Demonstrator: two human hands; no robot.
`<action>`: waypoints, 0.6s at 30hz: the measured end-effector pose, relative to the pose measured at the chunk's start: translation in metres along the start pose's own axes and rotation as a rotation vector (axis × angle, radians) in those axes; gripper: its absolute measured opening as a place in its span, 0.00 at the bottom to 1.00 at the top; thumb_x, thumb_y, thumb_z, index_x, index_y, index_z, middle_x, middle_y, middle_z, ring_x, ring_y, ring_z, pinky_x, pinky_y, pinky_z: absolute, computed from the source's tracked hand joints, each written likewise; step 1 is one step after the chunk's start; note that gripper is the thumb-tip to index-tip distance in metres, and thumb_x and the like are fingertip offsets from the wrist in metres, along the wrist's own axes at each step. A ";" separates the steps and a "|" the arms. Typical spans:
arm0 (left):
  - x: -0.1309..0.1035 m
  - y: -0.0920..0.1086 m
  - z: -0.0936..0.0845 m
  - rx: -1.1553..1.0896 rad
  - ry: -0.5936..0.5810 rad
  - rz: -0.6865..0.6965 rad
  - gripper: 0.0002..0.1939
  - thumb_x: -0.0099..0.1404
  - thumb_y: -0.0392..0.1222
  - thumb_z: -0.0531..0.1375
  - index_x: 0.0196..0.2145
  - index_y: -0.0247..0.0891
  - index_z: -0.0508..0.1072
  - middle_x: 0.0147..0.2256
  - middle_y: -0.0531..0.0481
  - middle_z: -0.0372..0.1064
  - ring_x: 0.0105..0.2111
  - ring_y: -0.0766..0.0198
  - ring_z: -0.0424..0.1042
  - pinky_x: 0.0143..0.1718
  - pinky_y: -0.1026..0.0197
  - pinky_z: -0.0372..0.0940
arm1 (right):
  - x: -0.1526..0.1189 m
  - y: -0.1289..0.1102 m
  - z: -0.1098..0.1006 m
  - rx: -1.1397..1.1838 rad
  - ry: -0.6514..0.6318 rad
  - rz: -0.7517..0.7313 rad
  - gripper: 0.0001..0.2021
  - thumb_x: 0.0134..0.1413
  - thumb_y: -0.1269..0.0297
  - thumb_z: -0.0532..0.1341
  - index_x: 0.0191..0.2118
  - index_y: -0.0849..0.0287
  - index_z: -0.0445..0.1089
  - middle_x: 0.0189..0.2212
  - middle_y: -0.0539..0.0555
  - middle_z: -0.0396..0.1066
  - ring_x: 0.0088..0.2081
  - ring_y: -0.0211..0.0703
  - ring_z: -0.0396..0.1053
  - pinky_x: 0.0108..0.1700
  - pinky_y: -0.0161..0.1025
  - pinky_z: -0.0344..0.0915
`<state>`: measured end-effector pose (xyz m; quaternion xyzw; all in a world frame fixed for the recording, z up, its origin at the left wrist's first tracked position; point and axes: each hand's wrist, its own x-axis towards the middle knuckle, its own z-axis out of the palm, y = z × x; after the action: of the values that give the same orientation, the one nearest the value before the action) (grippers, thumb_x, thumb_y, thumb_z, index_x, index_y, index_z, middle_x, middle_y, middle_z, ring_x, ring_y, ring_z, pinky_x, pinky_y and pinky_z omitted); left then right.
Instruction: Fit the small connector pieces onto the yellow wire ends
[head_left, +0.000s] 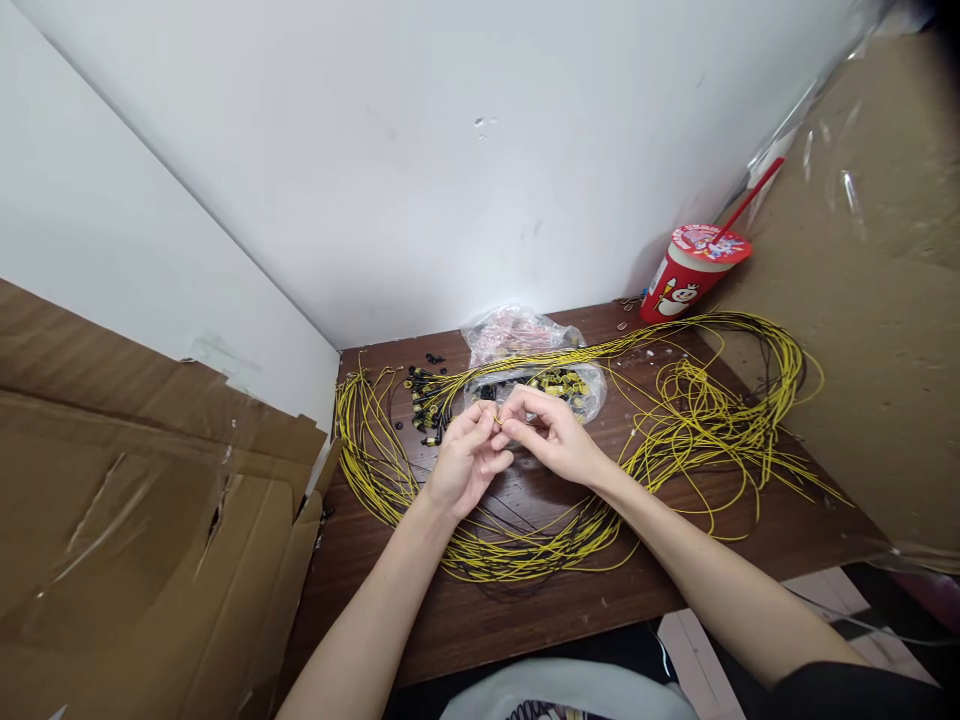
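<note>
Above the middle of the table, my left hand (466, 455) and my right hand (553, 432) meet at the fingertips. Both pinch a short visible piece of thin yellow wire (498, 420); its end and anything fitted on it are too small to make out. Below and around them lies a large loop of yellow and black wires (517, 560). Just beyond my fingers, a clear plastic bag (592, 388) holds small yellow and black parts. Left of it, a cluster of black connectors (426, 395) with yellow bands sits at the wire ends.
A red paper cup (686, 280) with a straw stands at the back right. Another clear bag (517, 335) with small pinkish pieces lies by the white wall. Tangled wires (697, 440) cover the right side of the brown table (480, 630). Cardboard (150, 520) borders the left.
</note>
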<state>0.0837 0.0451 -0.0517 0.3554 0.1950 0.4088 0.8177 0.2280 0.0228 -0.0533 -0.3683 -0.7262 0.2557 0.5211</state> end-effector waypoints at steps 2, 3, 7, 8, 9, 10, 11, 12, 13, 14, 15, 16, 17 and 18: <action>0.000 0.000 0.000 0.073 0.017 0.045 0.14 0.55 0.42 0.66 0.29 0.33 0.63 0.26 0.55 0.53 0.22 0.76 0.52 0.14 0.77 0.46 | -0.001 0.000 -0.001 0.019 0.032 0.031 0.07 0.58 0.65 0.58 0.30 0.61 0.66 0.26 0.50 0.61 0.27 0.35 0.58 0.28 0.33 0.54; 0.000 0.000 0.000 0.119 0.032 0.077 0.14 0.55 0.42 0.66 0.30 0.34 0.64 0.26 0.55 0.53 0.22 0.76 0.52 0.14 0.77 0.46 | -0.001 0.000 -0.001 0.023 0.053 0.048 0.07 0.57 0.65 0.58 0.30 0.61 0.66 0.25 0.50 0.61 0.26 0.34 0.57 0.26 0.32 0.53; 0.000 -0.001 -0.002 0.295 0.085 0.185 0.15 0.56 0.46 0.65 0.31 0.35 0.64 0.23 0.57 0.51 0.20 0.77 0.49 0.15 0.76 0.44 | -0.002 0.001 0.001 0.010 0.117 0.109 0.05 0.55 0.66 0.59 0.30 0.61 0.67 0.24 0.49 0.60 0.25 0.33 0.57 0.23 0.30 0.51; 0.001 -0.001 -0.003 0.327 0.090 0.202 0.15 0.57 0.46 0.65 0.31 0.35 0.63 0.22 0.58 0.50 0.19 0.77 0.47 0.15 0.76 0.44 | -0.002 0.002 0.001 0.003 0.129 0.124 0.05 0.54 0.67 0.59 0.30 0.61 0.68 0.24 0.49 0.60 0.25 0.33 0.57 0.23 0.30 0.51; 0.001 0.000 -0.004 0.352 0.091 0.212 0.15 0.57 0.47 0.64 0.31 0.35 0.63 0.21 0.59 0.49 0.19 0.77 0.46 0.15 0.76 0.43 | -0.001 0.002 0.002 -0.004 0.138 0.135 0.05 0.54 0.67 0.59 0.30 0.61 0.68 0.24 0.49 0.60 0.26 0.33 0.57 0.24 0.30 0.52; 0.001 0.000 -0.004 0.370 0.088 0.213 0.15 0.57 0.47 0.64 0.31 0.35 0.63 0.20 0.59 0.48 0.18 0.77 0.45 0.15 0.75 0.42 | -0.001 0.003 0.002 -0.010 0.146 0.144 0.05 0.54 0.67 0.60 0.30 0.61 0.69 0.24 0.49 0.60 0.26 0.33 0.57 0.24 0.30 0.53; 0.001 0.000 -0.005 0.380 0.082 0.206 0.15 0.57 0.47 0.64 0.31 0.35 0.63 0.20 0.59 0.48 0.18 0.77 0.44 0.15 0.75 0.42 | -0.001 0.003 0.002 -0.013 0.152 0.151 0.05 0.54 0.67 0.60 0.30 0.61 0.69 0.24 0.49 0.61 0.26 0.33 0.57 0.25 0.30 0.53; 0.001 0.001 -0.005 0.384 0.073 0.192 0.15 0.58 0.48 0.64 0.31 0.35 0.63 0.20 0.59 0.48 0.18 0.77 0.44 0.15 0.75 0.42 | -0.001 0.003 0.002 -0.014 0.155 0.153 0.05 0.54 0.67 0.60 0.30 0.61 0.69 0.24 0.49 0.61 0.26 0.33 0.58 0.25 0.30 0.53; 0.001 0.001 -0.006 0.384 0.062 0.173 0.15 0.58 0.48 0.64 0.31 0.35 0.63 0.21 0.59 0.48 0.19 0.76 0.44 0.15 0.75 0.41 | -0.001 0.003 0.002 -0.014 0.154 0.153 0.05 0.54 0.67 0.60 0.30 0.61 0.70 0.24 0.49 0.61 0.26 0.33 0.57 0.25 0.30 0.54; 0.001 0.002 -0.006 0.381 0.053 0.155 0.15 0.58 0.48 0.64 0.31 0.35 0.63 0.21 0.58 0.48 0.19 0.76 0.45 0.15 0.75 0.41 | -0.001 0.003 0.002 -0.014 0.149 0.154 0.05 0.54 0.66 0.60 0.30 0.61 0.70 0.24 0.49 0.61 0.26 0.33 0.57 0.25 0.30 0.53; 0.001 0.003 -0.006 0.378 0.046 0.141 0.15 0.57 0.48 0.64 0.31 0.35 0.63 0.21 0.58 0.48 0.19 0.76 0.45 0.16 0.74 0.41 | -0.001 0.003 0.002 -0.015 0.144 0.156 0.05 0.54 0.66 0.60 0.30 0.61 0.70 0.24 0.49 0.60 0.26 0.33 0.57 0.25 0.30 0.53; 0.001 0.003 -0.007 0.380 0.041 0.136 0.15 0.57 0.48 0.63 0.31 0.35 0.63 0.21 0.58 0.48 0.19 0.76 0.45 0.16 0.74 0.40 | -0.001 0.003 0.001 -0.016 0.138 0.158 0.05 0.54 0.66 0.60 0.30 0.61 0.70 0.23 0.49 0.60 0.25 0.33 0.57 0.24 0.30 0.53; 0.002 0.003 -0.007 0.390 0.039 0.140 0.15 0.58 0.48 0.63 0.31 0.35 0.63 0.21 0.59 0.47 0.19 0.76 0.44 0.16 0.74 0.40 | -0.001 0.003 0.001 -0.016 0.133 0.158 0.05 0.53 0.66 0.60 0.29 0.61 0.70 0.23 0.48 0.60 0.25 0.33 0.56 0.24 0.30 0.52; 0.002 0.003 -0.008 0.408 0.038 0.152 0.15 0.58 0.48 0.63 0.31 0.35 0.63 0.21 0.59 0.47 0.19 0.76 0.44 0.16 0.73 0.40 | -0.001 0.002 0.001 -0.016 0.129 0.157 0.05 0.53 0.66 0.60 0.29 0.61 0.70 0.23 0.48 0.59 0.25 0.33 0.56 0.24 0.30 0.52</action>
<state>0.0784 0.0512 -0.0543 0.5196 0.2616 0.4280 0.6917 0.2282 0.0238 -0.0557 -0.4438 -0.6619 0.2658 0.5424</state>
